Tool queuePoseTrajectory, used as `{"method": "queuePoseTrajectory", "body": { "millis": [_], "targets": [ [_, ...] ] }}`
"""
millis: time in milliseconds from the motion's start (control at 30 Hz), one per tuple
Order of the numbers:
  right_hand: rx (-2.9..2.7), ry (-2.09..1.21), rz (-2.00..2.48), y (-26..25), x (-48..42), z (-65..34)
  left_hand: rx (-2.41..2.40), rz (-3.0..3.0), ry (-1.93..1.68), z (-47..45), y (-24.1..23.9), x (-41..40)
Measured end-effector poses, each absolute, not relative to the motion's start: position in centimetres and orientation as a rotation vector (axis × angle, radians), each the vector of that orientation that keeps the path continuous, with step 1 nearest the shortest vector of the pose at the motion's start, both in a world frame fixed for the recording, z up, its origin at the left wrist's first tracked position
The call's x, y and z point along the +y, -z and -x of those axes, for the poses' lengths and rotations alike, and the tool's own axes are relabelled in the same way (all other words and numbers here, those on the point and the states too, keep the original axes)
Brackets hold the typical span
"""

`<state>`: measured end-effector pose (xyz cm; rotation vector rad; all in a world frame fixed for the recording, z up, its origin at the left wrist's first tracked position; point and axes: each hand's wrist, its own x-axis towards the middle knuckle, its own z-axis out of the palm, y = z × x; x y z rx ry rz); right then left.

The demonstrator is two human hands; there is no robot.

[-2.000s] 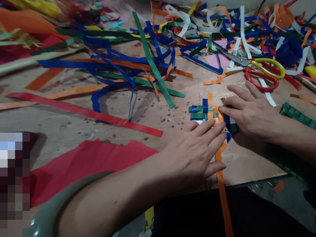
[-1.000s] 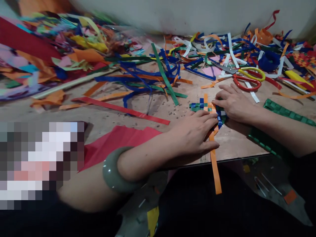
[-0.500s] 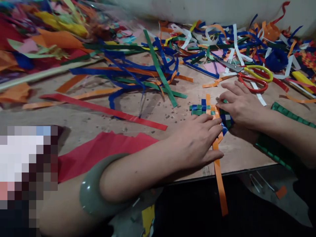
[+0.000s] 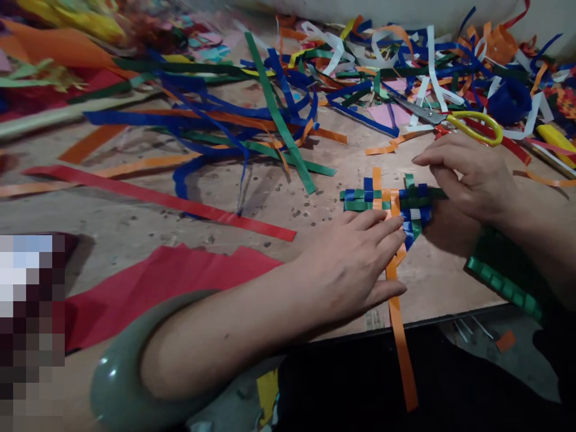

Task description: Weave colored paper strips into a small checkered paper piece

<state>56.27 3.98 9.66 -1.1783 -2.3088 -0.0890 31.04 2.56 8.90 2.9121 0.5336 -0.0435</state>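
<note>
Lifted since half a second ago, our right hand point(image 4: 470, 180) now hovers over the right side of the woven patch point(image 4: 387, 203) of coloured paper strips, near the table's front edge. Its fingers curl, thumb at a green strip point(image 4: 434, 193); whether it pinches, we cannot tell. Our left hand point(image 4: 355, 267) lies spread flat, pressing the patch's near edge and a long orange strip point(image 4: 398, 336) to the table point(image 4: 135, 222).

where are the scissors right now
In the head view, the scissors lie on the far right of the table, just beyond the right hand, among loose paper strips and left of a blue roll.
</note>
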Motion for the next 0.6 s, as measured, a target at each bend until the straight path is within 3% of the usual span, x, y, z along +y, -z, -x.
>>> {"method": "queuePoseTrajectory", "body": {
  "millis": [400,600],
  "targets": [
    [-1.969,0.148,1.734,-9.8,6.4,-60.1,0.512,-2.945,-0.001,-30.7,-8.5,2.4],
    [-2.131,-0.091,1.755,-10.9,6.2,-59.2,0.515,-2.945,0.011,-30.6,-8.4,2.4]
  ]
}}
